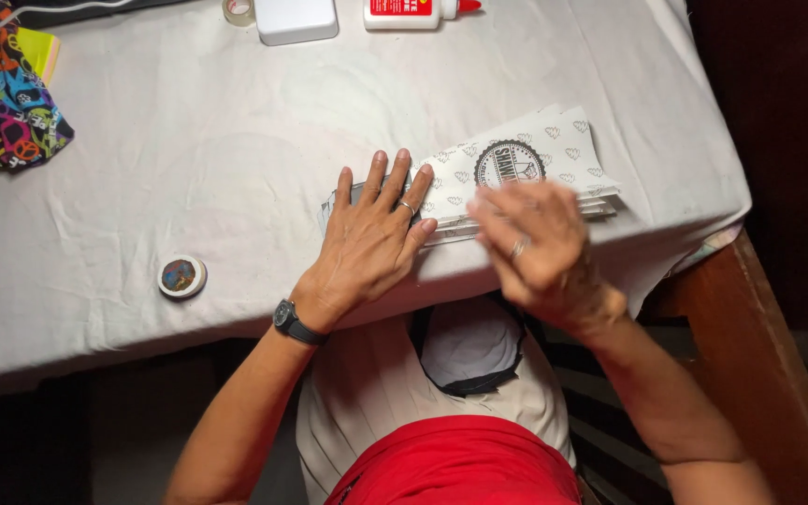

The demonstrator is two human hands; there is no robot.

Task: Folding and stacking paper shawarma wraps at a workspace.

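Head view: at 9 o'clock lies one small round tin (pixel 181 277); at 10 o'clock one bright patterned cloth (pixel 7 89). The left hand (pixel 373 236) presses flat, fingers spread, gripping nothing, on the near end of one stack of printed paper bags (pixel 516 173) at the table's (pixel 189 168) near edge. The right hand (pixel 540 248) is motion-blurred over the stack; I cannot tell its grip. Steady, even pressure probably keeps the edges squared. At 12 o'clock: one tape roll (pixel 237 9), one white box (pixel 295 19), one glue bottle (pixel 413 12)

paper stack (pixel 526 164) on table (pixel 189 178), round tin (pixel 181 277) left
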